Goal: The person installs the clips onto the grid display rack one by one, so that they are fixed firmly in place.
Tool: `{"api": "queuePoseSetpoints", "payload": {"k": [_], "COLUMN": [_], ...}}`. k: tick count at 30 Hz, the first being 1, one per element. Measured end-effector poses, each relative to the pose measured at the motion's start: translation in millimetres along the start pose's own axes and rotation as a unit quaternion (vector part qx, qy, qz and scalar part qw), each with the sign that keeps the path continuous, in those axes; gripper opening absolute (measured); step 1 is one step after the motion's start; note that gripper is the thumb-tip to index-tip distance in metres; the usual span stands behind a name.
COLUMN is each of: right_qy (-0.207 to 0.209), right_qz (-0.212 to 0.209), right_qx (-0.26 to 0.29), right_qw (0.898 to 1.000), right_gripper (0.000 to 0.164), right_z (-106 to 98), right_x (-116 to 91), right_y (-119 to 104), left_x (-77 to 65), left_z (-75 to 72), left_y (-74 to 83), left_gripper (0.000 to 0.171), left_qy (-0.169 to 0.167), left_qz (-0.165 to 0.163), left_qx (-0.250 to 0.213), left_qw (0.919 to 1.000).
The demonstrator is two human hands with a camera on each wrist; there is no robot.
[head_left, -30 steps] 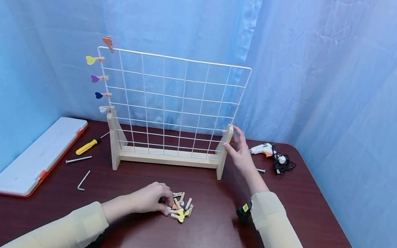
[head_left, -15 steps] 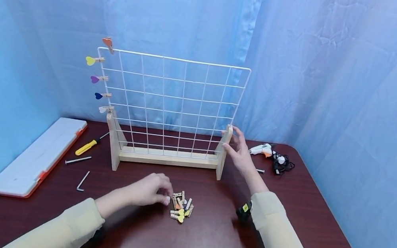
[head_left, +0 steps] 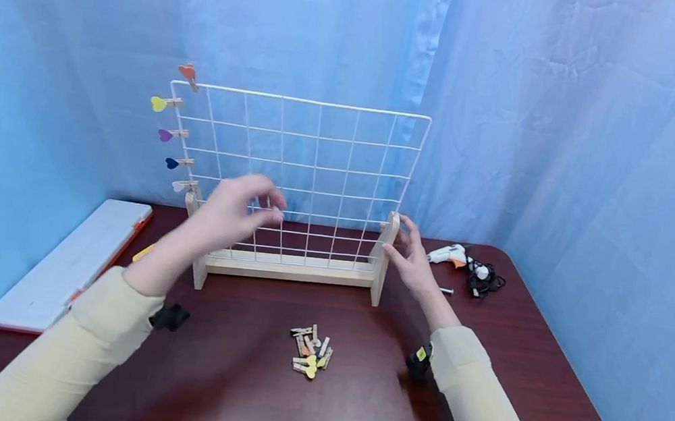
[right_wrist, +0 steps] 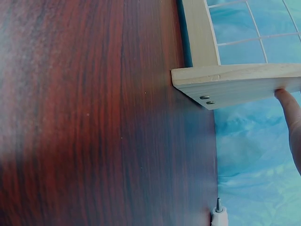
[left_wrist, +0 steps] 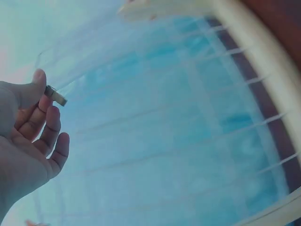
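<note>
A left hand (head_left: pixel 230 207) pinches a wooden clothespin (left_wrist: pixel 58 98) between thumb and fingertip before a white wire grid (head_left: pixel 314 166), (more clips (head_left: pixel 311 361) lie heaped on the table (head_left: pixel 368 403)), as the right hand's (head_left: pixel 414 265) parted thumb and fingers grip a wooden upright (head_left: pixel 379 279).

Your L hand (head_left: pixel 224 210) is blurred in head cam; its fingers hide most of the clip (left_wrist: pixel 58 98). Your L forearm (head_left: pixel 164 261) blocks most of the screwdriver (head_left: pixel 143 252) & part of the case (head_left: pixel 73 256). Grid (head_left: pixel 320 104) is smeared in L wrist cam. Your R hand (head_left: pixel 413 262) is partly hidden behind the post (head_left: pixel 382 269); R wrist cam shows approx. one finger, & crops the glue gun (right_wrist: pixel 219 217). Pile's (head_left: pixel 311 354) clip no. unclear.
</note>
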State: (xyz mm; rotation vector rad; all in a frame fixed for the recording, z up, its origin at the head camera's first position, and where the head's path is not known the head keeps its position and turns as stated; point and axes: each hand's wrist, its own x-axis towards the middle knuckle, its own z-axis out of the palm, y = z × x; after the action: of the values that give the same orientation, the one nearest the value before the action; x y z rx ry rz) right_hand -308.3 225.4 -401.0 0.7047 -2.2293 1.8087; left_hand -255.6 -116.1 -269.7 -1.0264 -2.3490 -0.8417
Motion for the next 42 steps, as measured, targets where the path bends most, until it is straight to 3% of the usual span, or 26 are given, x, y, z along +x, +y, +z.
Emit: {"api": "queuePoseSetpoints", "payload": {"k": [3,6,10,13,16,20,25,36,42], "right_qy": [0.0,0.004,0.002,0.0,0.001,0.004,0.006,0.004,0.004], "right_qz": [0.0,-0.002,0.0,0.005,0.009,0.005,-0.004,-0.007,-0.012], "right_qx": [0.002,0.009,0.007,0.001,-0.002,-0.003,0.004,0.003,0.013], "right_qw": [1.0,1.0,1.0,1.0,1.0,1.0,1.0,1.0,1.0], "right_gripper": [0.058,0.058,0.058,0.058,0.058,0.059,0.058,0.058,0.059], "right_z": [0,-1,-2,-3,-4,-4,-2,-2,-2], "right_x": [0,0,1,0,-1,-1,0,0,0], "right_y": [1,1,2,2,2,3,3,3,3], "left_x": [15.6,31.5,48.1,57.3,65.3,73.0,78.1,81.6,81.0], "left_z": [-28.6,-56.3,-87.1,-101.8,-109.3,-113.8,-114.6,-107.8,-105.3], "left_y": [3.7,5.3,3.3,-0.9,-7.1,-16.1,-25.6,-35.9,-39.8], "left_gripper": [0.011,0.01,0.012,0.018,0.024,0.027,0.03,0.032,0.033], "left_qy": [0.044,0.108,0.205,0.236,0.234,0.24,0.243,0.199,0.202], "left_qz": [-0.007,-0.011,-0.036,-0.074,-0.118,-0.152,-0.171,-0.197,-0.198], "left_qx": [0.019,0.033,0.065,0.075,0.074,0.069,0.059,0.077,0.069], "left_qw": [0.9988,0.9935,0.976,0.966,0.9622,0.9564,0.953,0.9569,0.9567]}}
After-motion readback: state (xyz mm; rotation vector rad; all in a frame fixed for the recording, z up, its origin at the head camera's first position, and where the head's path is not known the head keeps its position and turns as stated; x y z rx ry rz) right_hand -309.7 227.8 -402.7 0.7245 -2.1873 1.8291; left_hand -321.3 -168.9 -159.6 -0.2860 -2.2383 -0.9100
